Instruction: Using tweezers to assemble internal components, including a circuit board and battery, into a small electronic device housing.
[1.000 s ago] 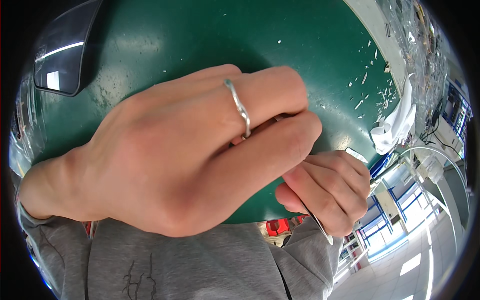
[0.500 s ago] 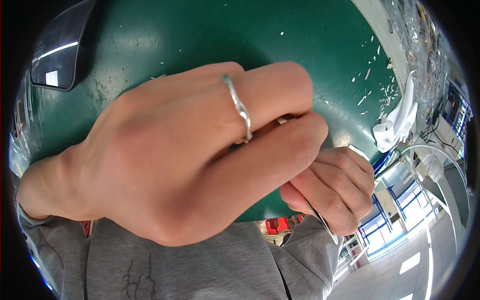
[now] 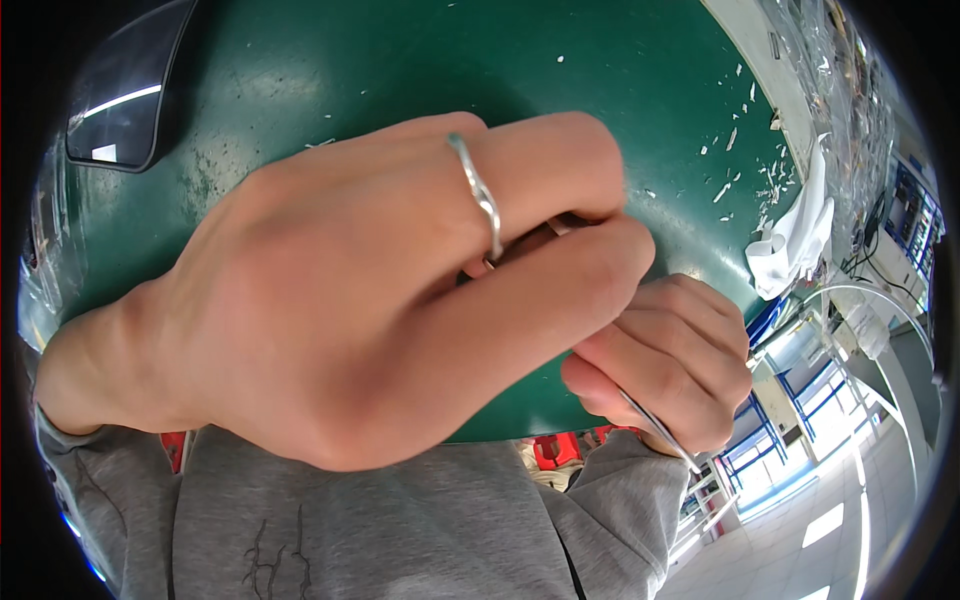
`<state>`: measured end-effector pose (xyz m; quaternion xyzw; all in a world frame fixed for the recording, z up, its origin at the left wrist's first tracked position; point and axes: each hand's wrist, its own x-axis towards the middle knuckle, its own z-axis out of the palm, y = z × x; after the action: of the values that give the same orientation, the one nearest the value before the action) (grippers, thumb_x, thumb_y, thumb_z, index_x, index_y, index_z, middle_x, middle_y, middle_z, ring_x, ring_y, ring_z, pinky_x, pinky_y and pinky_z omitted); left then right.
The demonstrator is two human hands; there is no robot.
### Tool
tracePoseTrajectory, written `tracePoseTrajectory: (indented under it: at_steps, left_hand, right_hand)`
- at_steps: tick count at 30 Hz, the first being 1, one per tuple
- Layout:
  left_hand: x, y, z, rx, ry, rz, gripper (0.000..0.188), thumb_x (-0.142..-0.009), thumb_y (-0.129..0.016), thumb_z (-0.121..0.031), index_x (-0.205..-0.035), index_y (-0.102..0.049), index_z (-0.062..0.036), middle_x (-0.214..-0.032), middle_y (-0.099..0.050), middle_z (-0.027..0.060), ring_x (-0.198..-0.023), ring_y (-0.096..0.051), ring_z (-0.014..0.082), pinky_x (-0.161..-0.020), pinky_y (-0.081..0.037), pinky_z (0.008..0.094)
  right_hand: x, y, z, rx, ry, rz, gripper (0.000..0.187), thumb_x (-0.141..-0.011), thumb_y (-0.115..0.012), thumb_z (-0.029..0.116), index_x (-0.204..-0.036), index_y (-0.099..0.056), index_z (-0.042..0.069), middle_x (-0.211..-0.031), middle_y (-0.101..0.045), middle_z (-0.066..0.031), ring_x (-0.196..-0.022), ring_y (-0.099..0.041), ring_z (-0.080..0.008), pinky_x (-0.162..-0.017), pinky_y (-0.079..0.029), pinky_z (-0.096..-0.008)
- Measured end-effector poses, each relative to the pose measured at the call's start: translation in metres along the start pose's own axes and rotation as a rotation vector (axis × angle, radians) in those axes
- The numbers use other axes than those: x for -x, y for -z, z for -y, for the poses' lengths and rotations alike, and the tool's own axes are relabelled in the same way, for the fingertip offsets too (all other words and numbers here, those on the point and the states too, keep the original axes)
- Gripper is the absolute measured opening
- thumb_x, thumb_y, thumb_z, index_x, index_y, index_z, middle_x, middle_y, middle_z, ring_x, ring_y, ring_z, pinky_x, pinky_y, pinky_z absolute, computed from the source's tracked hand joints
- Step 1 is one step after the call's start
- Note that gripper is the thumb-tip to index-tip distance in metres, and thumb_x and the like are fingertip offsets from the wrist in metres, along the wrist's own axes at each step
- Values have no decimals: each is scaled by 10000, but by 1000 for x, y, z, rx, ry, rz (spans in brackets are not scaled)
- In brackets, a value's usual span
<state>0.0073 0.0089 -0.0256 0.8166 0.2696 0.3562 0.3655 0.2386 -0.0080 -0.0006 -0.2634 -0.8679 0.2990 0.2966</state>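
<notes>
The desk (image 3: pixel 400 70) was a dark green surface, scuffed and speckled with pale marks. At about ten o'clock a dark, glossy curved tray (image 3: pixel 125 105) lay on it, while small white shavings (image 3: pixel 735 165) were scattered toward two o'clock. A crumpled white cloth (image 3: pixel 795 240) rested at the desk's edge near three o'clock.

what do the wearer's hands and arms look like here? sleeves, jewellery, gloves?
Both hands bare, no gloves. The left hand wears a thin silver ring with a slight wave in the band. The right hand shows no ring. Both arms are in grey sweatshirt sleeves with ribbed cuffs; the grey top has thin dark line markings.
</notes>
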Motion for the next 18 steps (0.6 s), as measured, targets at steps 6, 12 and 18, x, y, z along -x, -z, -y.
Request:
tracePoseTrajectory:
  at_steps: [6,12,18]
  left_hand:
    - [10,0,-5,67,17,3,377,-752,-725,78,-1121,-651,97,-1070,-654,234,-807,-681,246,-621,-579,290]
    - [13,0,-8,-1,13,23,409,-799,-757,0,-1169,-605,85,-1098,-641,272,-858,-683,274,-671,-595,312]
    - [3,5,-13,-5,31,92,413,-788,-760,-2,-1163,-614,91,-1106,-646,261,-874,-687,280,-677,-601,320]
  right_hand:
    - [0,6,6,-67,-126,46,283,-854,-786,229,-921,-714,-37,-704,-715,-103,-562,-664,-197,-451,-457,-276]
    - [6,-2,1,-66,-29,-14,290,-811,-817,181,-959,-722,-49,-692,-707,-98,-547,-655,-185,-416,-445,-254]
    - [7,-5,-2,-73,-18,-39,291,-753,-844,128,-960,-735,-46,-682,-673,-93,-514,-615,-187,-411,-432,-257]
